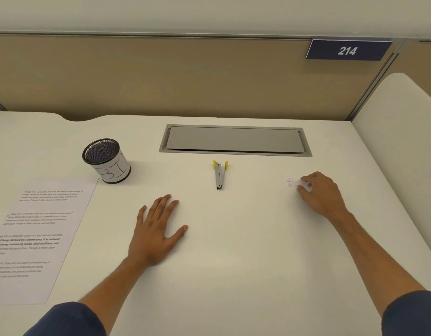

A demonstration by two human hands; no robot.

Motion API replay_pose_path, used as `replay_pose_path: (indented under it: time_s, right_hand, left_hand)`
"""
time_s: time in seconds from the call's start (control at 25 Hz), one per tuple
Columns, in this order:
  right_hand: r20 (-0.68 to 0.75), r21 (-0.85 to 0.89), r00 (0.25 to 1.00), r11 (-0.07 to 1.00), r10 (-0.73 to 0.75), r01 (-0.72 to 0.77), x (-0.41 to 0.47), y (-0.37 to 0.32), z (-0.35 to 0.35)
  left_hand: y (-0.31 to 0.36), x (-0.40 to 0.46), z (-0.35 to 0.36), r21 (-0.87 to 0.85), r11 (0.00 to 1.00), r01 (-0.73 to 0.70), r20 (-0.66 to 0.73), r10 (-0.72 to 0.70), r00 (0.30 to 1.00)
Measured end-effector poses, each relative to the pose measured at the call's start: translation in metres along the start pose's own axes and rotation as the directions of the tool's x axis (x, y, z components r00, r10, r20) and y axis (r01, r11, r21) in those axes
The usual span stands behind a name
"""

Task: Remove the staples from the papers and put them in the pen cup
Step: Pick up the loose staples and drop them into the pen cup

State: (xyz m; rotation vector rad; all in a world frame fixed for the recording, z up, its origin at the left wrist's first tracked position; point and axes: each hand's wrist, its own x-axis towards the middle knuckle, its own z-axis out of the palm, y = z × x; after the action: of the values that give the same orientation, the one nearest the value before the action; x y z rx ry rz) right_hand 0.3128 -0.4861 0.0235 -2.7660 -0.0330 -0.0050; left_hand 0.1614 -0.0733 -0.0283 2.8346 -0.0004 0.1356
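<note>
Staples (291, 182) I'm pinching up under my right hand (318, 194) risk scattering; left hand (155, 232) is lying spread flat.

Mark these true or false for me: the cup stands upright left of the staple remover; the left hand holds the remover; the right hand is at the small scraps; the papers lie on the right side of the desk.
1. The cup stands upright, left of the staple remover: true.
2. The left hand holds the remover: false; it lies flat on the desk, apart from the remover.
3. The right hand is at the small scraps: true; its fingers curl at them.
4. The papers lie on the right side: false; they lie at the left, beside the cup.
</note>
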Motion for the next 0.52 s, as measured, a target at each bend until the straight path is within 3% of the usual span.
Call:
replay_pose_path:
  time_s: [0.08,0.28,0.52]
  right_hand:
    - [0.009,-0.046,0.999,0.998,0.035,-0.035,-0.002,0.000,0.003]
    - [-0.025,-0.023,0.999,0.999,-0.048,0.047,0.000,-0.012,0.005]
    - [-0.026,0.068,0.994,0.993,0.102,-0.100,0.004,-0.012,0.005]
  left_hand:
    - [0.000,0.001,0.000,-0.004,1.000,-0.002,-0.004,0.002,1.000]
    - [0.000,0.000,-0.001,-0.005,1.000,0.000,-0.002,0.000,1.000]
    - [0.001,0.000,-0.001,-0.009,1.000,0.000,-0.003,0.000,1.000]
